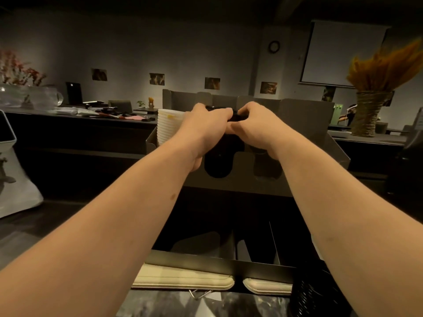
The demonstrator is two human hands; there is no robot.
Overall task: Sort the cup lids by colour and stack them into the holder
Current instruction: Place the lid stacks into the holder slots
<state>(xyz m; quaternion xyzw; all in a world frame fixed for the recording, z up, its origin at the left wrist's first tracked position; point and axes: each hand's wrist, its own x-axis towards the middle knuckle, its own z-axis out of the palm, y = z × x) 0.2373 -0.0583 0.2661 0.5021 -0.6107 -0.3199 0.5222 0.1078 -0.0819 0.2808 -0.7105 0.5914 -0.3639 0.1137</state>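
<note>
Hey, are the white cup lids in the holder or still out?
In. The stack of ribbed white plastic lids stands inside the left end compartment of the grey metal holder, top rising past its side wall.

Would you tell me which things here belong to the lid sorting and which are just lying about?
Job: grey metal holder, white ribbed cup lids stacked in it, black cup lids gripped by left hand and right hand.
Lying about: woven vase of orange dried grass, glass jugs, round wall clock.
</note>
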